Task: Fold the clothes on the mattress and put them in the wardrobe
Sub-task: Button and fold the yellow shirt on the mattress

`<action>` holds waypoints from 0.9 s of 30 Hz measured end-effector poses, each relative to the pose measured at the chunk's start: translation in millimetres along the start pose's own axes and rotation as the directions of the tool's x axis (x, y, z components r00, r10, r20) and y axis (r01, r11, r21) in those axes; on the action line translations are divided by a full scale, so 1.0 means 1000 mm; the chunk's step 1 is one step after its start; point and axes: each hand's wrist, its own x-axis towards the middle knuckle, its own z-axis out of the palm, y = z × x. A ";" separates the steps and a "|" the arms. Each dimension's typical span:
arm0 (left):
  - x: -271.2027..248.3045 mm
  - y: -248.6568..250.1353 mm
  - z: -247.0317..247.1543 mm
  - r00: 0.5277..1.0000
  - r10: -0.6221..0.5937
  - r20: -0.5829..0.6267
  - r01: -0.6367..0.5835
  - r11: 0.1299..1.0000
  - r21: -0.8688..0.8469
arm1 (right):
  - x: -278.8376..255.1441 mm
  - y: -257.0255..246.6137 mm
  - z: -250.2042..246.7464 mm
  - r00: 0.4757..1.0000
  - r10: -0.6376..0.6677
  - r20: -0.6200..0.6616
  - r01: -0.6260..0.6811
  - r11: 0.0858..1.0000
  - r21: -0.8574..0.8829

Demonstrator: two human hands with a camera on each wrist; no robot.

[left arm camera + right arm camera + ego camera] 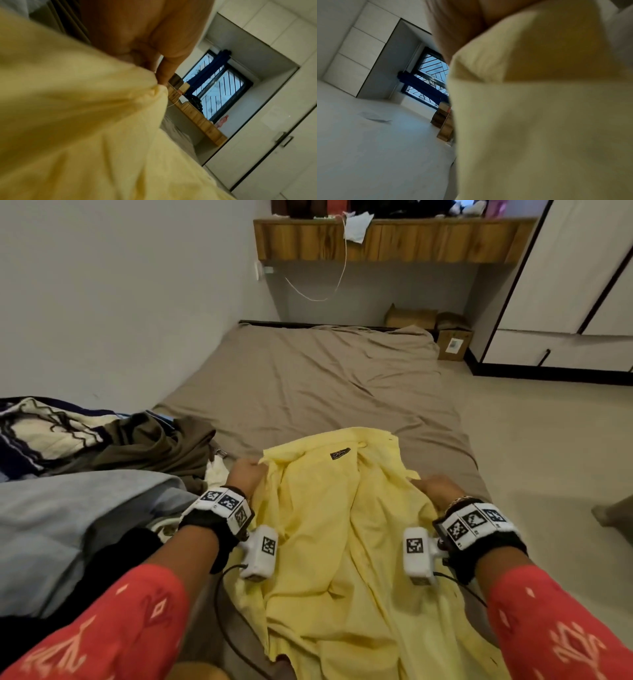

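Observation:
A pale yellow shirt (329, 525) hangs in front of me over the brown-sheeted mattress (308, 381), its inner neck label facing up. My left hand (245, 475) grips the shirt's left shoulder edge; the left wrist view shows the fingers (164, 70) pinching a bunch of the yellow shirt (77, 121). My right hand (436, 489) grips the right shoulder, its fingers hidden under the fabric. The right wrist view is mostly filled by the yellow shirt (539, 115). The white wardrobe (575, 285) stands at the far right with its doors closed.
A heap of other clothes (147, 443), a patterned blanket (41, 433) and a grey-blue cloth (68, 525) lie at the left. A wooden shelf (387, 241) hangs on the far wall above cardboard boxes (452, 340). Pale floor (548, 440) runs along the right.

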 end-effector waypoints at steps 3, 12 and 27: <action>-0.022 0.030 -0.001 0.992 0.112 -0.055 -0.116 0.990 -0.076 | -0.024 -0.014 0.004 0.979 -0.201 -0.044 0.204 0.976 0.083; -0.106 -0.004 0.058 0.978 0.037 0.207 0.012 0.974 -0.228 | -0.139 0.058 0.052 0.857 -0.104 0.504 0.435 0.671 -0.601; -0.067 -0.010 0.075 0.986 -0.148 0.082 0.167 0.936 -0.309 | -0.029 0.032 0.056 0.931 0.357 -0.070 -0.284 0.833 0.474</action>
